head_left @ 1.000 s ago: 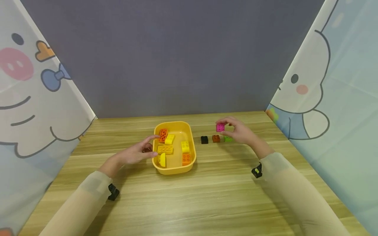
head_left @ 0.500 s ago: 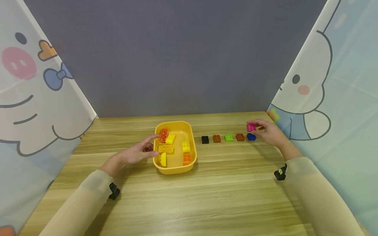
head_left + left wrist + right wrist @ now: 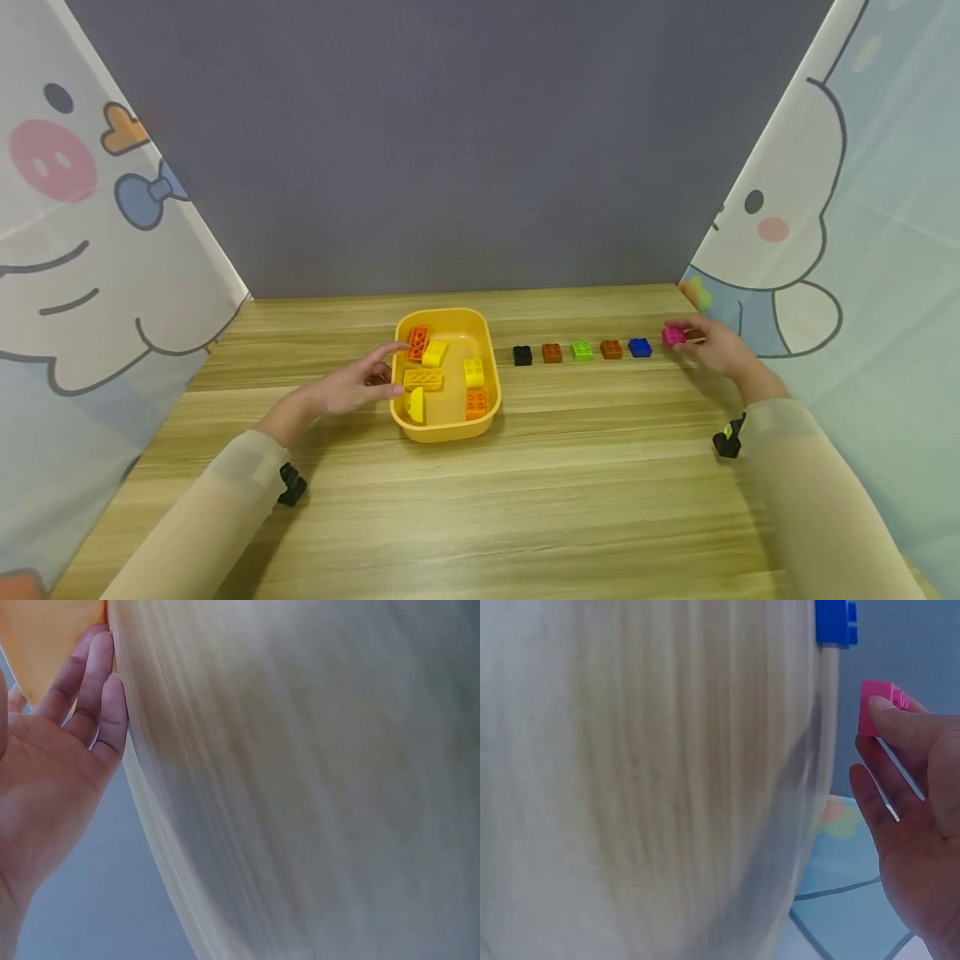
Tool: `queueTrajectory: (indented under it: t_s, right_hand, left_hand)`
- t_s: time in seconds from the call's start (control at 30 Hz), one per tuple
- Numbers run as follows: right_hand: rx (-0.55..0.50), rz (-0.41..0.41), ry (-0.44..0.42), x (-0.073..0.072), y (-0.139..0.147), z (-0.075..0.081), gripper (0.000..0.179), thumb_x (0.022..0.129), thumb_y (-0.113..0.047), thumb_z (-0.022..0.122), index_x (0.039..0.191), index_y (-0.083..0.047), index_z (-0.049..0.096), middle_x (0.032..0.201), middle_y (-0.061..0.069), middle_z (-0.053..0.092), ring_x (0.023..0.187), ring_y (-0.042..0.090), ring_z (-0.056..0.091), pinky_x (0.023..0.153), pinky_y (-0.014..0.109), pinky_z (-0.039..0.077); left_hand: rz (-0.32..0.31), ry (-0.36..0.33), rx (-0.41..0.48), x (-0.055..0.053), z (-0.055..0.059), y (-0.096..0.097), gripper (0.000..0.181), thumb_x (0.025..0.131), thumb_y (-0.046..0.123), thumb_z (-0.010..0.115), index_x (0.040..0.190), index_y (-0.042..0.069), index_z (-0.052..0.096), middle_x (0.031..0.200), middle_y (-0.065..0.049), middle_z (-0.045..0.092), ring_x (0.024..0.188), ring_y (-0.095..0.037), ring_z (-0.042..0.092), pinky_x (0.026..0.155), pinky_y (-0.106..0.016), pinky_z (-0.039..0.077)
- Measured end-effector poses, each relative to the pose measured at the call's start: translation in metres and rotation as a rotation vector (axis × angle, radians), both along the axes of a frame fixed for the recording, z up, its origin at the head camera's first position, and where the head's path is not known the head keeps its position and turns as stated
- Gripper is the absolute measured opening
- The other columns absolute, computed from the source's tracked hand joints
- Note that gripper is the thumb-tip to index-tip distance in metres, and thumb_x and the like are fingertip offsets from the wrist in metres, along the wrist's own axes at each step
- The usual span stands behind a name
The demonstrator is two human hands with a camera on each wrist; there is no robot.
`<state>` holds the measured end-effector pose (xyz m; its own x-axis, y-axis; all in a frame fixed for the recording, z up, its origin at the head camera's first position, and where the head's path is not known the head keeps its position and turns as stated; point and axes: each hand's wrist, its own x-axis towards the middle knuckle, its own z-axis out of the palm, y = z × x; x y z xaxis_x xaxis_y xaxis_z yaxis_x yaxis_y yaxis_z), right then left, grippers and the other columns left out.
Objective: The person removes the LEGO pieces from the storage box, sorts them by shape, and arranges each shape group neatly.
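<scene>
Behind the yellow tray, a dark grey wall; out to the tray's left and right, a left cloth panel and a right cloth panel, both printed with cartoon animals. Under the tray, a wood-grain table. Nearer than the tray, off to either side, a pale left sleeve and right sleeve. At the tray's left rim, the left hand, fingers relaxed and spread, thumb and forefinger reaching over the edge. Well right of the tray, the right hand, pinching the pink block between thumb and fingertips. Inside the tray, on its left side, a long yellow brick, a red-orange brick, a curved yellow block and a half-round yellow block; on its right side, a studded yellow block and, nearer, an orange block. Rightward from the tray, in a spaced row: a black block, orange-brown block, lime block, darker brown block and blue block. Farthest from the tray, just past the blue and apart from it, the pinched pink one, seemingly slightly above the table.
</scene>
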<state>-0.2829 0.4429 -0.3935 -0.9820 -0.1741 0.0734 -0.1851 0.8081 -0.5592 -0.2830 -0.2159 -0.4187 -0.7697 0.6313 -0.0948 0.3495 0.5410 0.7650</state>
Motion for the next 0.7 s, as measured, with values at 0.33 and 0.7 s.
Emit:
queueTrajectory:
  t_s: [0.33,0.7]
  right_hand:
    - [0.038,0.031,-0.069,-0.008,0.005,-0.011,0.042,0.105,-0.002,0.068,0.144,0.013,0.06,0.132,0.041,0.067,0.122,0.056,0.068,0.083,0.022,0.053]
    - [0.093,0.051,-0.039,-0.012,0.003,-0.014,0.046,0.1,0.005,0.07,0.143,0.015,0.059,0.131,0.043,0.066,0.117,0.056,0.069,0.091,0.042,0.056]
  left_hand:
    - [-0.008,-0.005,0.005,-0.001,0.0,-0.001,0.078,0.112,0.034,0.067,0.173,0.017,0.021,0.111,-0.012,0.069,0.097,-0.024,0.057,0.086,-0.037,0.048]
    - [-0.001,-0.019,0.007,0.0,0.001,-0.001,0.078,0.111,0.032,0.068,0.173,0.018,0.022,0.112,-0.012,0.069,0.098,-0.025,0.056,0.086,-0.036,0.048]
